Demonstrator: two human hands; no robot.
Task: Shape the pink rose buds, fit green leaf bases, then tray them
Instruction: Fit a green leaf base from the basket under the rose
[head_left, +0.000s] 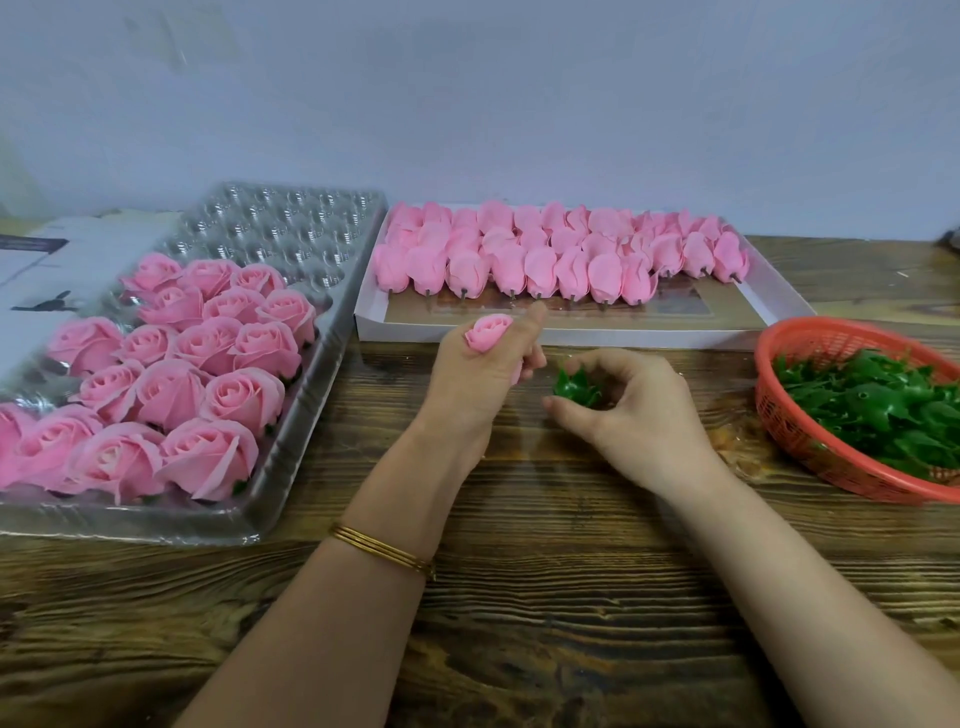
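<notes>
**Two hands, one bud, one leaf base**

Two bare hands worked above the wooden desk (519, 597), just in front of the white box (571, 330) of unshaped pink buds (540, 262). The left hand (478, 374) had its fingers closed around a pink rose bud (487, 332), bloom end up. Beside it, the right hand (628, 410) pinched a green leaf base (575, 387) between thumb and fingertips. Left of the box, finished roses (171, 374) filled part of a clear tray (291, 228). Right of the box sat a red basket (779, 410) of leaf bases (878, 410).
</notes>
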